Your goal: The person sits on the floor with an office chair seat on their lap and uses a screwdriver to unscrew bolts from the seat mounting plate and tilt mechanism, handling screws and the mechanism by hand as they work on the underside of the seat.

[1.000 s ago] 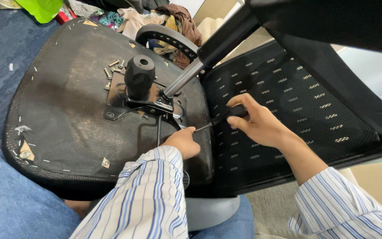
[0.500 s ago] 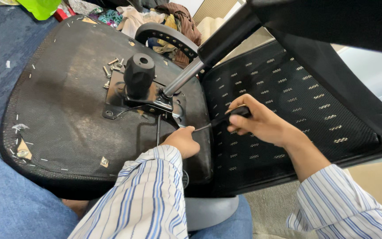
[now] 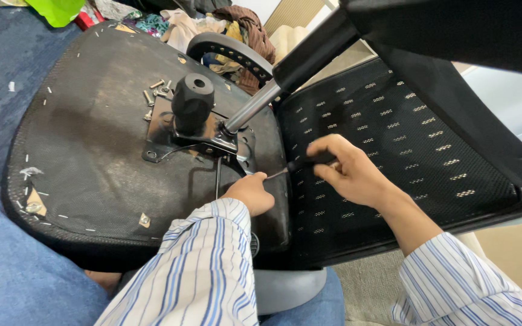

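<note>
An upturned office chair lies across my lap, its black seat underside (image 3: 92, 139) facing up. A black metal mechanism plate (image 3: 179, 136) with a round knob (image 3: 192, 102) is fixed at the seat's middle. My right hand (image 3: 348, 172) grips the black handle of a screwdriver (image 3: 309, 162), whose thin shaft points left toward the plate's near edge. My left hand (image 3: 252, 192) is closed by the shaft's tip, fingers pinched there; what it pinches is hidden. The mesh backrest (image 3: 394, 139) lies under my right hand.
Several loose screws (image 3: 155, 90) lie on the seat underside behind the plate. A grey armrest (image 3: 231, 48) curves at the back, with a heap of clothes (image 3: 212, 24) beyond. Blue carpet (image 3: 1, 78) is at left. A black chair part (image 3: 454, 36) overhangs the top right.
My right hand has shifted slightly on the screwdriver handle; my left hand stays at the tip. The view has drifted a little.
</note>
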